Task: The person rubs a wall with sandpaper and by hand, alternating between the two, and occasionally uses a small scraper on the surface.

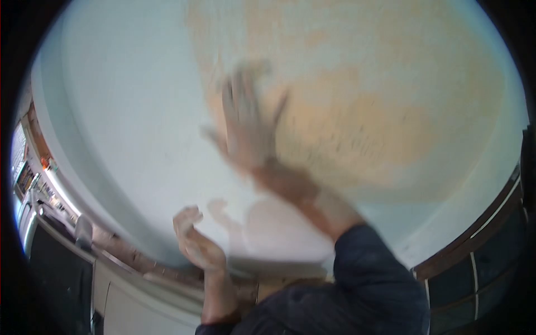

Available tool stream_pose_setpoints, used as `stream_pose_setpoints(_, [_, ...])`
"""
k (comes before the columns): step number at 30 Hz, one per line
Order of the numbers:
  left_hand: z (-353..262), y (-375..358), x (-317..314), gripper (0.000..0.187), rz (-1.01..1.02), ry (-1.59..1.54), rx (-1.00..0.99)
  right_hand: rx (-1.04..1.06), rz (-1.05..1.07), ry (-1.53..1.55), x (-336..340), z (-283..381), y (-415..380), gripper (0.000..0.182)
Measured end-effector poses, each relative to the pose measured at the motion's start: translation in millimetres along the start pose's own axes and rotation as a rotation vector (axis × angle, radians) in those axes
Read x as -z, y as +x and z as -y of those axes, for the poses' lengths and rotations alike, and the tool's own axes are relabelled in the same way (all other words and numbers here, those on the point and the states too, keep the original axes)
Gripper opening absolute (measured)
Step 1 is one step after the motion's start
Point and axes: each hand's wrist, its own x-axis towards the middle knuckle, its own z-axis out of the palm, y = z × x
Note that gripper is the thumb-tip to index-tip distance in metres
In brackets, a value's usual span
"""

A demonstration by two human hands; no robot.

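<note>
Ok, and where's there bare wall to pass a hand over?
Pale wall is bare between the right hand and the shaded edge at left; the tan patch is open right of that hand. It's tighter beside the left hand, and crowded at far left: blurred clutter above a dark panel.

"What's around you?"

"Left of my right fingers [243, 95], the wall [134, 111] is pale; to their right, patchy orange."

"And lower down?"

"I see a dark panel [61, 273] below-left of them, dark panes [452, 293] with pale bars [475, 273] below-right, and bright light [20, 148] far left."
</note>
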Motion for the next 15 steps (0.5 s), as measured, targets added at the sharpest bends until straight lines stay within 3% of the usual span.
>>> stream_pose_setpoints(2, [5,10,-9,0.065,-0.223,-0.115,0.083,0.076,-0.156,-0.033,9,-18,84,0.095])
stream_pose_setpoints(5, [7,15,-5,0.072,-0.185,-0.126,-0.021,0.193,-0.219,-0.283,42,-24,151,0.082])
stream_pose_setpoints(9, [-10,44,-31,0.112,0.166,0.210,-0.083,0.226,-0.258,-0.270,18,-14,107,0.082])
stream_pose_setpoints(10, [-10,48,-33,0.112,0.149,0.235,-0.080,0.233,-0.162,-0.296,17,-6,64,0.082])
stream_pose_setpoints(12, [-12,58,-39,0.135,0.196,0.213,-0.184,0.243,-0.067,-0.310,2,-21,9,0.082])
stream_pose_setpoints(14, [-5,88,-49,0.143,0.156,0.208,-0.246,0.368,0.168,0.039,-19,-45,-23,0.082])
stream_pose_setpoints(15, [-4,91,-41,0.152,0.141,0.200,-0.270,0.381,0.061,0.009,-4,-39,-15,0.080])
